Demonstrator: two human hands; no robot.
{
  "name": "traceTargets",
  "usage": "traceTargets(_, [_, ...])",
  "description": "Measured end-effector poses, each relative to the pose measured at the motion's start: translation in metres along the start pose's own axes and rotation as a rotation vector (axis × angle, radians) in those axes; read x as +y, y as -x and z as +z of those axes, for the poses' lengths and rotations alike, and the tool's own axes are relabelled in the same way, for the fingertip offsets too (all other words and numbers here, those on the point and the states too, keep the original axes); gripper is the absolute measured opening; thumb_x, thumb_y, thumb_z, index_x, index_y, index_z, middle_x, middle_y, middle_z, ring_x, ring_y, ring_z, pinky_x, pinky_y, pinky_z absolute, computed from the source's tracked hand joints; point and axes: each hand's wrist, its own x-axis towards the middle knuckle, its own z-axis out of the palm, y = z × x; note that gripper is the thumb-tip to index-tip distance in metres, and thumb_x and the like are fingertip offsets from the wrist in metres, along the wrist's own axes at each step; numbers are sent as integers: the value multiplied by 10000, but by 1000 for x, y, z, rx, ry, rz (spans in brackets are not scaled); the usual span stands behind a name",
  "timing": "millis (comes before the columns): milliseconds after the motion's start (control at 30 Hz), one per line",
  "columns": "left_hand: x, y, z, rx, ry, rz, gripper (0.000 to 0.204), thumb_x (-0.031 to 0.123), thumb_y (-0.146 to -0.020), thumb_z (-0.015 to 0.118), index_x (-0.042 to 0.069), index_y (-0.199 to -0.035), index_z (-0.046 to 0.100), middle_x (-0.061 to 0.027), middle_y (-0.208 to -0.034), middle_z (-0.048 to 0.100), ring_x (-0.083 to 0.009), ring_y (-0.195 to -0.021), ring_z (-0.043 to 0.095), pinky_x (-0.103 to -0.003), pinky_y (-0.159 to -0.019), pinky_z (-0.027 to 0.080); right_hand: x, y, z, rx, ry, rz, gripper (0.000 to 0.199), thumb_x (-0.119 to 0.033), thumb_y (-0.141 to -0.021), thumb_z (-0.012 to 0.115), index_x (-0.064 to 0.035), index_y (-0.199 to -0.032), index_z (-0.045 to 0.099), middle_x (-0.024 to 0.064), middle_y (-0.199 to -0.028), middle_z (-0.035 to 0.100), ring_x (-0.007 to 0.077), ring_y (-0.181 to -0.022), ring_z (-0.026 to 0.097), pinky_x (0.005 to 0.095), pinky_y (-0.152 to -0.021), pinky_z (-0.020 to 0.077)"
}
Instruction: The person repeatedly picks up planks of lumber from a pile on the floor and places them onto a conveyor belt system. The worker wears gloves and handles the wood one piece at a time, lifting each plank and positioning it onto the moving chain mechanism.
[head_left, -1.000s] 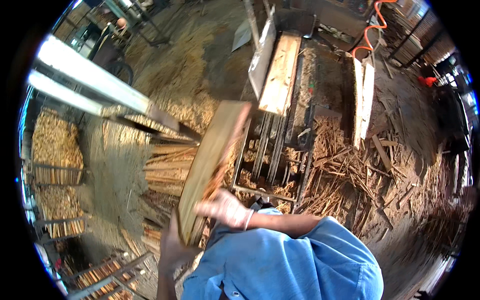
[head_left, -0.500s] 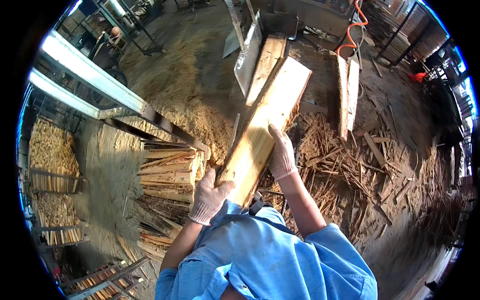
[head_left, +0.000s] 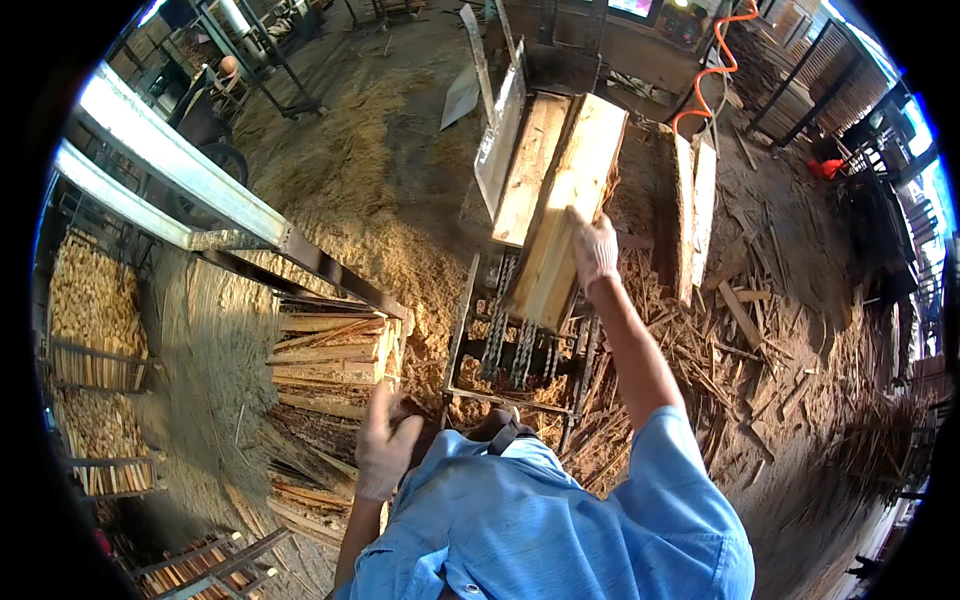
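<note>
Right hand [head_left: 594,246] lies flat, open-fingered on the plank [head_left: 566,215]; left hand [head_left: 383,447] hangs loosely curled, empty.

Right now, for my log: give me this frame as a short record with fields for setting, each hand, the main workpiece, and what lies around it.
setting: sawmill yard, sawdust and offcuts on the ground
right hand: gloved, flat on the plank, no closed grip
left hand: gloved, free, low beside the stack
plank: pale, long, lying on the chain feed beside a second board
stack: cut slats, left of the feed
hose: orange, behind the machine
</note>
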Motion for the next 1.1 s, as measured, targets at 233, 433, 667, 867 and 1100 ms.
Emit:
traceTargets(233, [-219,108,-55,417,93,-397,695,163,-913,640,-20,-1536,394,-150,-1275,608,-220,-1026,608,-360,-849,521,-11,-192,49,-218,968,-353,578,-383,-1000,532,-4,-1436,504,147,-1464,547,251,-1232,634,373,-957,528])
traceTargets(433, [-276,219,-36,649,435,-809,707,231,-900,609,-34,-1518,391,-166,-1208,615,-221,-908,633,-347,-699,539,-33,-160,66,-82,1316,-535,476,-459,-919,565,-45,-1040,766,234,-1089,723,390,-1034,706,495,-844,542])
traceTargets(667, [-300,172,-46,635,306,-899,643,289,-914,627,-26,-1458,489,-185,-1118,693,-207,-835,704,-346,-683,565,-20,20,96,53,1020,-1108,575,-436,-994,604,-40,-1411,585,193,-1359,640,393,-1199,643,476,-994,519])
traceTargets(867, [-325,81,-70,444,307,-829,596,295,-913,650,-26,-1406,558,-218,-1165,721,-242,-1011,702,-339,-884,542,61,184,177,-875,988,-694,769,-268,-867,795,-51,-1511,436,218,-1445,547,353,-1217,624,441,-1012,543])
traceTargets(1100, [-353,66,-60,361,468,-796,626,292,-933,662,-36,-1444,508,-205,-1257,680,-265,-1126,661,-343,-976,505,251,200,353,-1218,1530,-621,1173,-450,-718,880,-7,-1586,228,290,-1542,386,441,-1425,394,507,-1169,365])
